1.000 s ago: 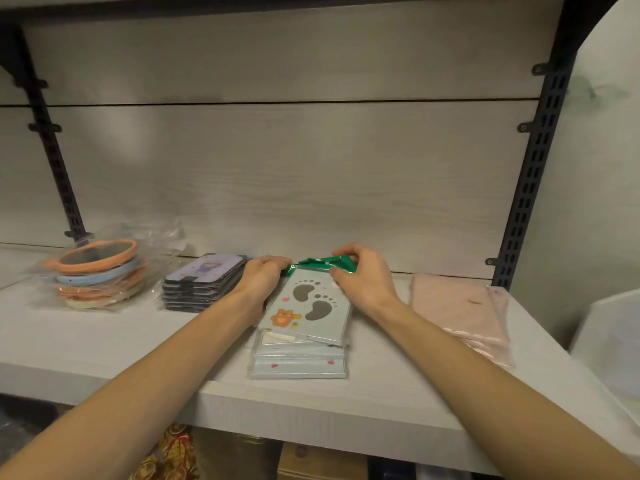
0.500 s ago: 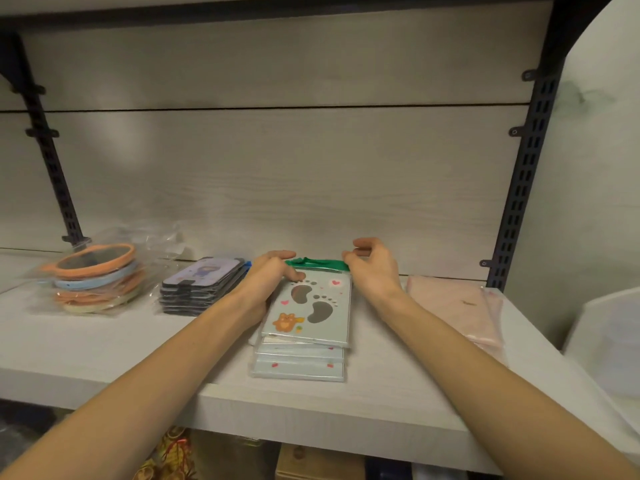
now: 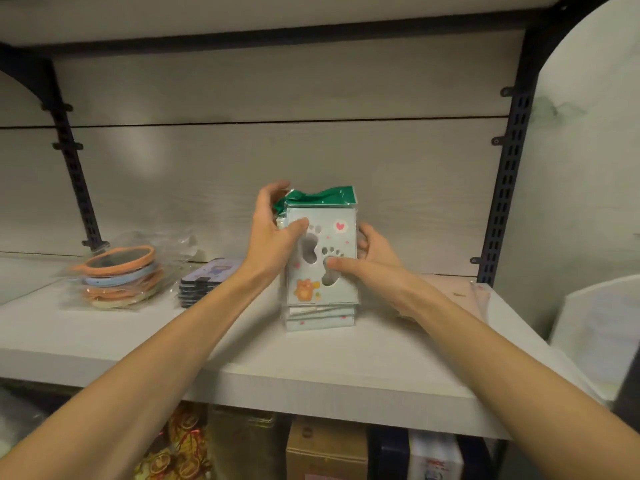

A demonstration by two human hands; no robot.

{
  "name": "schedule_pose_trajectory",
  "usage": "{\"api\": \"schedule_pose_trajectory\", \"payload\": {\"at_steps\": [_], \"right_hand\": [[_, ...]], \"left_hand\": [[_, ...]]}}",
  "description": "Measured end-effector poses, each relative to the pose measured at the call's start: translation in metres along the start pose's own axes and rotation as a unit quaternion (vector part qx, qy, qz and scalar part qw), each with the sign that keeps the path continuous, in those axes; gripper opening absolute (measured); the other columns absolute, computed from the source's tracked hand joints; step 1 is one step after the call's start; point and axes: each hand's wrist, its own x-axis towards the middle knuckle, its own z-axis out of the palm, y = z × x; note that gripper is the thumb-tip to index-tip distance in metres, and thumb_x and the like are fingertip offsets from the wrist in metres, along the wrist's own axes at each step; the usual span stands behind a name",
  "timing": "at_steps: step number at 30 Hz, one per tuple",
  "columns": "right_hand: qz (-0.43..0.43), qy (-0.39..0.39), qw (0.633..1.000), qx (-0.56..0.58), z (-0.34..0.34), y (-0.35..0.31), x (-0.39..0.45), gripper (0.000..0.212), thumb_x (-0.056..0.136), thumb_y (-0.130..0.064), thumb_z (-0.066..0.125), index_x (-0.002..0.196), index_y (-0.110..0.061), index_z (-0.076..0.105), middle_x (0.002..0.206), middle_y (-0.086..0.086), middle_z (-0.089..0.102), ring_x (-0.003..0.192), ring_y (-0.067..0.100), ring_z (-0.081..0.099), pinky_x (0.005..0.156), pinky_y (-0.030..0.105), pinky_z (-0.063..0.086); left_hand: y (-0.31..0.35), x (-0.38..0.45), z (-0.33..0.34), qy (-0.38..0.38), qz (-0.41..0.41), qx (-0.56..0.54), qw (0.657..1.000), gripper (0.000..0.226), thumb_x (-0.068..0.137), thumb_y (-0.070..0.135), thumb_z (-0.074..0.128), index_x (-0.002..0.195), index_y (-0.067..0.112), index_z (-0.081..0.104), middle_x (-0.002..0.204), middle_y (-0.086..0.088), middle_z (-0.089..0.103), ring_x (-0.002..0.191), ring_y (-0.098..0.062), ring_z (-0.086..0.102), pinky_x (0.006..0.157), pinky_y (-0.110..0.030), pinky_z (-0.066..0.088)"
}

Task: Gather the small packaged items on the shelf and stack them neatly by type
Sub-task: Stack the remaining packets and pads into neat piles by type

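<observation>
A stack of pale blue footprint packets [image 3: 337, 278] with green tops stands tilted up on its lower edge at the middle of the white shelf [image 3: 311, 362]. My left hand [image 3: 273, 237] grips its upper left side, thumb on the front face. My right hand [image 3: 372, 258] holds the right side, thumb pressed on the front. A few more pale blue packets [image 3: 320, 320] lie flat under the stack's foot.
Left of the stack lie dark card packets [image 3: 204, 282] and bagged orange and blue round mirrors [image 3: 117, 275]. Pink packets [image 3: 460, 292] lie to the right, near a black upright [image 3: 502, 188]. A white container [image 3: 595, 334] stands at far right. Boxes sit below the shelf.
The footprint packets were lying flat with my hands at their far end; both hands have taken hold of the upper ones and raised them upright. The camera has moved closer.
</observation>
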Motion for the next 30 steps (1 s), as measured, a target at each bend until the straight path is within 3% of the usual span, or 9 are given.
{"api": "schedule_pose_trajectory", "payload": {"at_steps": [3,5,9,13,15,17,19,24,30], "right_hand": [[-0.054,0.04,0.996,-0.054,0.0,-0.001,-0.004,0.08,0.075,-0.004,0.082,0.142,-0.022,0.042,0.124,-0.003,0.068,0.112,0.015,0.068,0.097,0.041,0.056],[-0.081,0.048,0.992,-0.085,-0.001,0.002,-0.01,0.077,0.073,-0.009,0.082,0.137,-0.027,0.044,0.123,-0.008,0.067,0.113,0.011,0.067,0.097,0.042,0.056],[-0.077,0.005,0.985,-0.152,-0.003,0.013,-0.027,0.064,0.089,-0.009,0.071,0.138,-0.034,0.037,0.13,-0.012,0.063,0.119,0.003,0.061,0.102,0.037,0.053],[-0.064,-0.006,0.983,-0.174,-0.001,0.019,-0.031,0.067,0.096,-0.012,0.063,0.15,-0.027,0.026,0.139,-0.009,0.056,0.126,0.004,0.055,0.105,0.024,0.048],[-0.066,0.003,0.981,-0.18,0.002,0.02,-0.031,0.074,0.095,-0.012,0.062,0.154,-0.027,0.018,0.143,-0.009,0.052,0.13,0.005,0.052,0.106,0.021,0.045],[-0.076,0.017,0.978,-0.192,0.003,0.022,-0.031,0.081,0.091,-0.017,0.063,0.154,-0.032,0.014,0.145,-0.009,0.049,0.134,0.008,0.049,0.112,0.036,0.043],[-0.088,0.032,0.975,-0.201,0.004,0.024,-0.031,0.087,0.087,-0.021,0.064,0.154,-0.036,0.011,0.146,-0.008,0.048,0.136,0.012,0.047,0.112,0.046,0.043],[-0.088,0.042,0.972,-0.213,0.01,0.023,-0.03,0.096,0.084,-0.021,0.061,0.157,-0.037,0.0,0.147,-0.005,0.047,0.136,0.014,0.047,0.112,0.046,0.043],[-0.074,0.035,0.977,-0.198,0.013,0.025,-0.025,0.095,0.088,-0.008,0.058,0.158,-0.035,0.0,0.149,-0.001,0.044,0.135,0.012,0.047,0.112,0.033,0.043]], "left_hand": [[0.009,-0.007,-0.002,-0.027,0.048,0.015,0.998,0.069,0.085,-0.004,0.065,0.144,0.019,0.038,0.13,0.002,0.055,0.117,-0.006,0.059,0.095,-0.026,0.052],[0.007,-0.015,-0.003,-0.041,0.063,0.038,0.996,0.075,0.084,0.006,0.066,0.148,0.024,0.032,0.137,0.001,0.05,0.13,-0.01,0.05,0.107,-0.03,0.045],[-0.007,-0.036,-0.003,-0.09,-0.002,0.048,0.995,0.09,0.09,0.025,0.065,0.16,0.024,0.008,0.146,0.007,0.04,0.135,0.004,0.042,0.113,-0.022,0.039],[-0.022,-0.045,0.0,-0.107,-0.063,0.035,0.992,0.106,0.088,0.055,0.061,0.16,0.027,-0.011,0.163,0.006,0.03,0.149,-0.006,0.032,0.122,-0.041,0.032],[-0.023,-0.047,0.001,-0.112,-0.062,0.048,0.991,0.1,0.093,0.051,0.059,0.161,0.023,-0.008,0.163,0.006,0.032,0.146,-0.006,0.036,0.113,-0.03,0.043],[-0.025,-0.049,0.001,-0.115,-0.031,0.064,0.991,0.077,0.102,0.032,0.057,0.161,0.02,0.008,0.157,0.007,0.042,0.138,-0.006,0.047,0.094,-0.019,0.052],[-0.024,-0.052,0.0,-0.116,-0.011,0.07,0.991,0.063,0.105,0.023,0.055,0.157,0.022,0.021,0.151,0.009,0.049,0.137,-0.007,0.05,0.101,-0.029,0.051],[-0.028,-0.056,0.004,-0.122,-0.012,0.097,0.988,0.06,0.104,0.029,0.049,0.157,0.024,0.022,0.151,0.01,0.047,0.139,-0.007,0.046,0.117,-0.044,0.039],[-0.025,-0.057,0.007,-0.127,-0.019,0.096,0.987,0.066,0.101,0.017,0.048,0.159,0.023,0.017,0.152,0.007,0.045,0.14,-0.008,0.044,0.116,-0.037,0.039]]}}
